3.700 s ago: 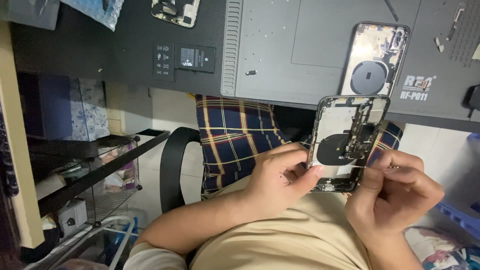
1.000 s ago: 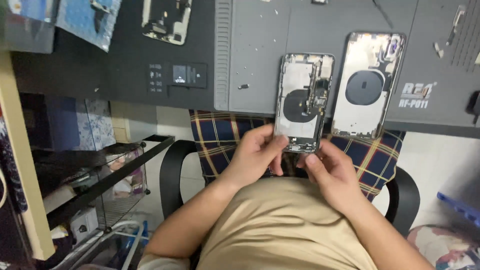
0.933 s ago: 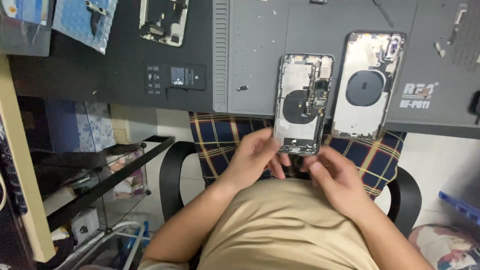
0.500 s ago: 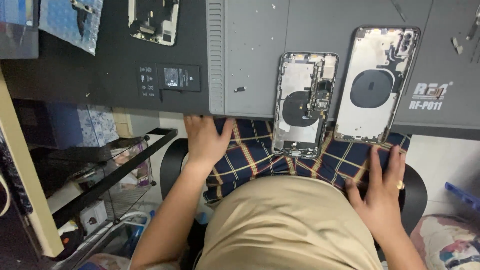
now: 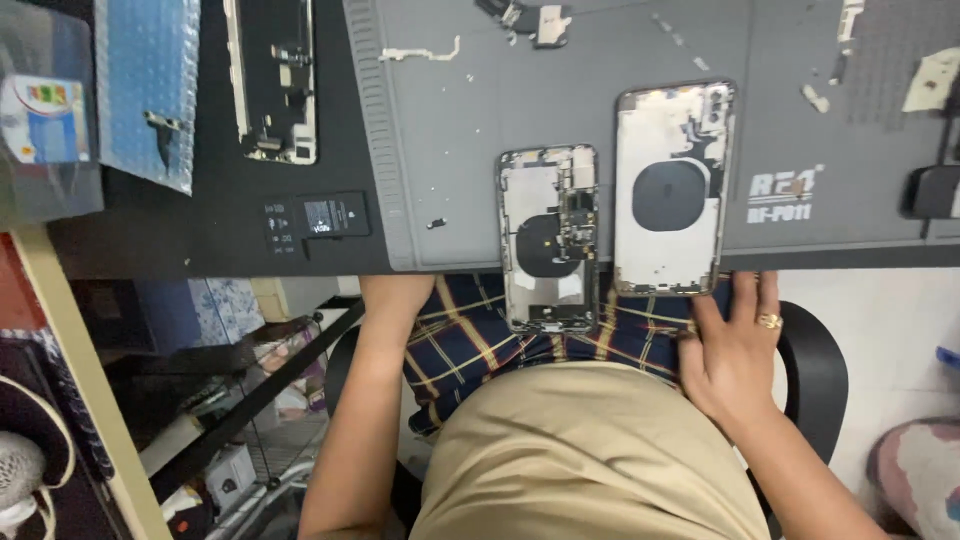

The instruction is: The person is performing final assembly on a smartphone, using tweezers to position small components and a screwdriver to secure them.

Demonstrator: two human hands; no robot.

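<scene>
Phone housings, 2 of them, lie side by side on the grey work mat [image 5: 450, 150], inner sides up: the smaller housing [image 5: 549, 237] overhangs the desk's near edge above the lap, and the larger housing [image 5: 672, 187] sits just beside it to the right. Neither is held. The right hand [image 5: 735, 350] rests on the plaid shorts [image 5: 480, 340] just below the larger housing, fingers loosely spread, holding nothing. The left hand is hidden under the desk edge, so its fingers cannot be told. Both shells look stripped, with loose small parts [image 5: 430, 52] scattered farther up the mat, and a third opened phone [image 5: 272, 80] lies off to the left.
</scene>
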